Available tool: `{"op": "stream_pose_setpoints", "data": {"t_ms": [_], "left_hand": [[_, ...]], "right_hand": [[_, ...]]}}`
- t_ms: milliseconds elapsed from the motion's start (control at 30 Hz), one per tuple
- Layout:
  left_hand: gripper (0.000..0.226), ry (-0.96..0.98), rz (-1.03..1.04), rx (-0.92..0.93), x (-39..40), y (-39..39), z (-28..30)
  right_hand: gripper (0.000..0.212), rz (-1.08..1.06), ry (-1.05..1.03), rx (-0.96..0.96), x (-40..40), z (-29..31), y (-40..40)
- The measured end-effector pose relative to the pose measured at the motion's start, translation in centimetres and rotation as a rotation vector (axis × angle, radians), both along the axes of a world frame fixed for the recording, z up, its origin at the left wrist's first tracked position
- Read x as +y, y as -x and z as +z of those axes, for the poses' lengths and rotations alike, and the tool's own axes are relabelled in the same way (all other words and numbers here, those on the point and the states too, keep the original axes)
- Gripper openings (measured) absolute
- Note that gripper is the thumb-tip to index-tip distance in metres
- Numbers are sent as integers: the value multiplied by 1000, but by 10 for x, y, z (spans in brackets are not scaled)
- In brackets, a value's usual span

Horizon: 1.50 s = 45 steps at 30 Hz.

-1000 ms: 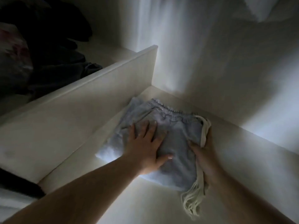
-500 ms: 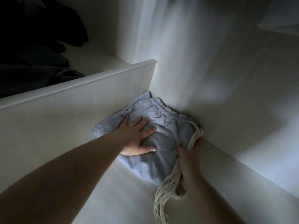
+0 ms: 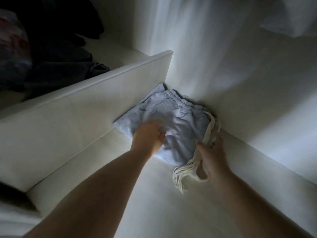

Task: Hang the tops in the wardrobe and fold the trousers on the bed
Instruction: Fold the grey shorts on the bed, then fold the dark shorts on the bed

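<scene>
Folded grey sweatpants (image 3: pixel 173 121) sit in the shelf (image 3: pixel 154 194) corner. Left hand (image 3: pixel 149 136), blurred at nine o'clock, presses them, grip unclear; right hand (image 3: pixel 211 157), four o'clock, pinches the cream drawstring (image 3: pixel 186 167).

A white divider (image 3: pixel 103 93) stands upright on the pale shelf (image 3: pixel 154 203). Beyond it lies a dark heap of clothes (image 3: pixel 56 66).

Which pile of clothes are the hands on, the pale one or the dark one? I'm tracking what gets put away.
The pale grey folded trousers in the shelf corner, under the left hand and right hand. The dark clothes lie untouched beyond the divider.
</scene>
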State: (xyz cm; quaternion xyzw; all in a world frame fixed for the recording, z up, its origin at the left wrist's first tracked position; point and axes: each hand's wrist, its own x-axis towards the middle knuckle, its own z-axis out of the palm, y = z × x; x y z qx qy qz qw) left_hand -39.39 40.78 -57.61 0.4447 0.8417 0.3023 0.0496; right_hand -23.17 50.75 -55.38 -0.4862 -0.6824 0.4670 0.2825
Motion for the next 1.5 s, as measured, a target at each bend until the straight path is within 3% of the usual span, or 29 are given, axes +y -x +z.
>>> {"op": "stream_pose_setpoints", "data": {"t_ms": [100,200,533,800,1033,1267,1500], "left_hand": [[35,-72,85,-286,-23,-27,20],[33,-171,167,-487,-54,-58,49],[30,-137,227,-529,-192,-128,161],[15,-481,429,-877,-364,-227,251],[18,-580,577,-859,-535,-329,303],[16,-715,1100,-754,-773,-455,310],[13,-781,1462,-692,-967,-599,291]], "right_hand": [[51,8,-68,-152,-26,18,-19],[51,12,-41,-119,-70,42,-37],[45,149,99,55,-208,138,-88],[41,432,181,122,-340,225,-148],[41,709,192,52,-452,270,-229],[36,1258,263,-147,-646,276,-275],[25,1556,301,-245,-844,255,-314]]}}
